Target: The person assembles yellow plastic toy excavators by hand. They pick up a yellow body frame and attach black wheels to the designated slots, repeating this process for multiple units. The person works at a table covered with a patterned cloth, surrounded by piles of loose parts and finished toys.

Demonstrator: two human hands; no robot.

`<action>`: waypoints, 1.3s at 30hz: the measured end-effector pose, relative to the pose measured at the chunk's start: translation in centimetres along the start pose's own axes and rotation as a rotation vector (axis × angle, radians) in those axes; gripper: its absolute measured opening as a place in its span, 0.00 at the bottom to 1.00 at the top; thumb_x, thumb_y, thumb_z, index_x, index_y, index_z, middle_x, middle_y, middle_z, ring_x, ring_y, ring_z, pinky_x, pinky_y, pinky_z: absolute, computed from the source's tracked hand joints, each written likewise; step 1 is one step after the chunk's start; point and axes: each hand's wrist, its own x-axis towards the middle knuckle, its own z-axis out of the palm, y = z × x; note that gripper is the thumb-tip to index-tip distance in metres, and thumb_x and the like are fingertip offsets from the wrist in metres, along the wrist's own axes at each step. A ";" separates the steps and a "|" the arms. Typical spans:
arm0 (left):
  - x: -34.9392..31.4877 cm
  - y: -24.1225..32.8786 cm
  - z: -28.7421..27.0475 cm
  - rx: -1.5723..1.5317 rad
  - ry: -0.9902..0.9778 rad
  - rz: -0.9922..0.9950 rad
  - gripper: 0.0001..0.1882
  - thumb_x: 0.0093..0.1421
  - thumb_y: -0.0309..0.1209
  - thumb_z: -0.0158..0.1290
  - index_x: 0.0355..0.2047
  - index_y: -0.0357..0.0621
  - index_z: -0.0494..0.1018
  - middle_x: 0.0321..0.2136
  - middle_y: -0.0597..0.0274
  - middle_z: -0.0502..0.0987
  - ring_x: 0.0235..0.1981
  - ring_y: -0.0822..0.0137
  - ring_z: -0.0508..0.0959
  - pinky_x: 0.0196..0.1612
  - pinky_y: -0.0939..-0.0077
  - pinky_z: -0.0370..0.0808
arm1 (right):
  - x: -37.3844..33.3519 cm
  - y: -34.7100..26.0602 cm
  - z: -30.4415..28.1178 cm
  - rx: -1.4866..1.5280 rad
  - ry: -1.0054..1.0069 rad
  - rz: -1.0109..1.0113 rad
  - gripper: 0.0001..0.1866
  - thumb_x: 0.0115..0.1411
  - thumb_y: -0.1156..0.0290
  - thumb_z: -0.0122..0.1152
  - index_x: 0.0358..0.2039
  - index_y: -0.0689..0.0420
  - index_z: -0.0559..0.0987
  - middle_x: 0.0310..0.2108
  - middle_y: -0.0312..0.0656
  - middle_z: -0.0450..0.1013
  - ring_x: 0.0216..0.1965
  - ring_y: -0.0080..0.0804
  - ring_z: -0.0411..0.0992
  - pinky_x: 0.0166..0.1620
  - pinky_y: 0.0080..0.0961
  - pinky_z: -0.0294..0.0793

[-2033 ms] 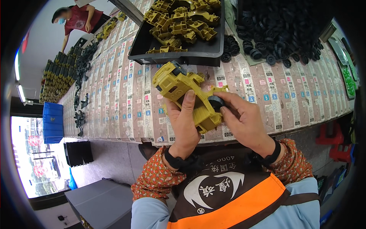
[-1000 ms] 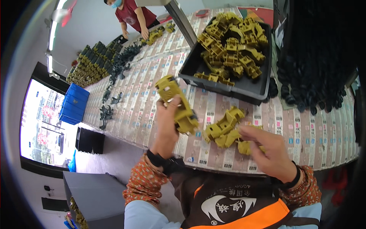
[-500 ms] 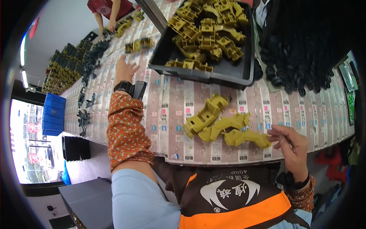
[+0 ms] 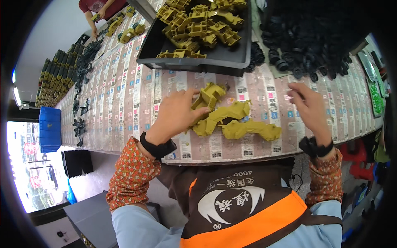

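Thumb and fingers of the left hand [image 4: 175, 111] curve around the leftmost yellow plastic part [image 4: 213, 94], which lies against two more yellow parts [image 4: 252, 129] on the tabletop [image 4: 132, 101]; whether they grip it, I cannot tell. The right hand [image 4: 313, 110] is empty, its fingers loosely bent and apart, near the black wheels [image 4: 306, 56].

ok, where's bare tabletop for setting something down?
Left: tabletop between left hand and loose black parts. Right: past the right hand, in front of the black wheels. Crowded: three yellow parts by the left hand; black tray behind.
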 end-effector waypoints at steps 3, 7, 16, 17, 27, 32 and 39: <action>2.2 -1.5 1.2 -0.198 -0.163 -0.103 0.32 0.56 0.49 0.66 0.54 0.40 0.77 0.44 0.46 0.82 0.46 0.50 0.82 0.50 0.62 0.77 | 3.4 0.7 1.2 -0.166 0.001 -0.166 0.14 0.61 0.72 0.62 0.49 0.57 0.82 0.38 0.52 0.78 0.36 0.46 0.79 0.39 0.36 0.77; 3.4 -5.6 2.7 -0.432 -0.249 -0.185 0.23 0.56 0.36 0.61 0.50 0.37 0.77 0.40 0.49 0.82 0.42 0.57 0.83 0.47 0.66 0.77 | 8.7 1.2 3.2 -0.353 0.042 -0.284 0.12 0.60 0.74 0.61 0.45 0.57 0.81 0.39 0.49 0.74 0.42 0.50 0.77 0.41 0.41 0.78; -3.0 -4.2 -4.2 -1.440 0.158 -0.179 0.26 0.65 0.32 0.56 0.62 0.37 0.68 0.53 0.47 0.77 0.51 0.50 0.82 0.52 0.43 0.84 | 13.6 1.1 7.0 -0.567 0.130 -0.547 0.16 0.51 0.82 0.60 0.42 0.58 0.77 0.45 0.49 0.71 0.50 0.51 0.73 0.44 0.46 0.80; -3.9 -3.8 -4.3 -1.521 0.117 -0.193 0.27 0.65 0.33 0.56 0.63 0.38 0.67 0.54 0.46 0.76 0.50 0.50 0.81 0.51 0.44 0.84 | 13.4 1.1 7.2 -0.567 0.124 -0.566 0.20 0.49 0.82 0.60 0.45 0.58 0.75 0.45 0.48 0.70 0.51 0.50 0.72 0.44 0.47 0.80; -6.3 6.1 0.8 -1.773 -0.072 -0.154 0.26 0.74 0.42 0.49 0.67 0.48 0.59 0.57 0.49 0.72 0.49 0.56 0.81 0.41 0.56 0.88 | 2.5 -8.5 4.4 0.742 -0.376 0.028 0.14 0.70 0.78 0.55 0.56 0.58 0.73 0.38 0.38 0.78 0.41 0.23 0.80 0.41 0.22 0.82; -6.4 8.9 2.5 -1.724 -0.158 -0.088 0.29 0.76 0.43 0.46 0.71 0.51 0.52 0.59 0.50 0.71 0.49 0.56 0.82 0.41 0.60 0.87 | 0.2 -10.1 6.5 0.910 -0.277 0.052 0.11 0.69 0.80 0.55 0.51 0.64 0.75 0.38 0.40 0.79 0.37 0.21 0.79 0.39 0.19 0.81; -6.9 9.3 3.2 -1.629 -0.123 -0.106 0.28 0.76 0.39 0.46 0.71 0.53 0.51 0.56 0.51 0.73 0.47 0.55 0.83 0.48 0.63 0.84 | -1.7 -10.1 7.4 0.842 -0.170 -0.051 0.13 0.67 0.78 0.55 0.50 0.67 0.77 0.34 0.47 0.81 0.32 0.27 0.79 0.37 0.27 0.78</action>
